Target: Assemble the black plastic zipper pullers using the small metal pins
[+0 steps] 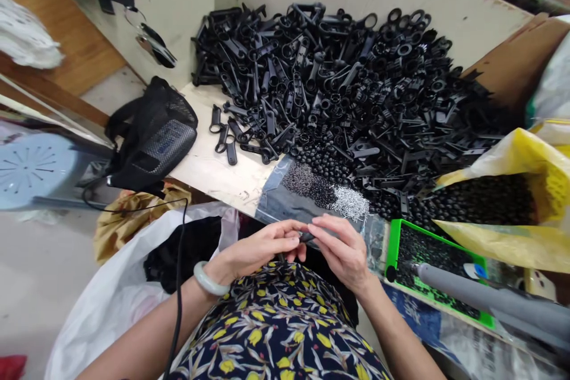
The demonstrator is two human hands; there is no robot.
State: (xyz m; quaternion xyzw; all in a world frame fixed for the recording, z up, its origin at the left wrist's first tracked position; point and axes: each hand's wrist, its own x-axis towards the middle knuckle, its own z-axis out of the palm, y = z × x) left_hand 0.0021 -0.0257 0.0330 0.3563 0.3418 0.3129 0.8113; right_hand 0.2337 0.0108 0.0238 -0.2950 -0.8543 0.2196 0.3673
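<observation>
Two hands are in view at lower centre of the frame, meeting fingertip to fingertip above the person's lap. The left hand (pixel 262 246) and the right hand (pixel 342 249) together pinch one small black plastic part (pixel 307 237); it is mostly hidden by the fingers and its shape cannot be told. The left wrist carries one pale green bangle (pixel 209 282).

Just above the hands, at the near edge of the pale wooden desk (pixel 214 160), lies one clear plastic sheet (pixel 285 199) bearing two small heaps: one heap of dark pins (pixel 307 181) and one heap of silvery metal pins (pixel 351 202), side by side and too many to count.

The upper centre and right hold one large pile of black plastic looped handle parts (pixel 347 83), uncountable, with some strays at its left edge. At right stands one yellow plastic bag (pixel 529 160) of small black beads. At lower right sits one green plastic tray (pixel 439 261) of small black pieces, with one grey tool handle (pixel 481 297) lying across it.

At centre left one black mesh bag (pixel 154 133) rests at the desk corner. One white plastic bag (pixel 111 303) lies at lower left.
</observation>
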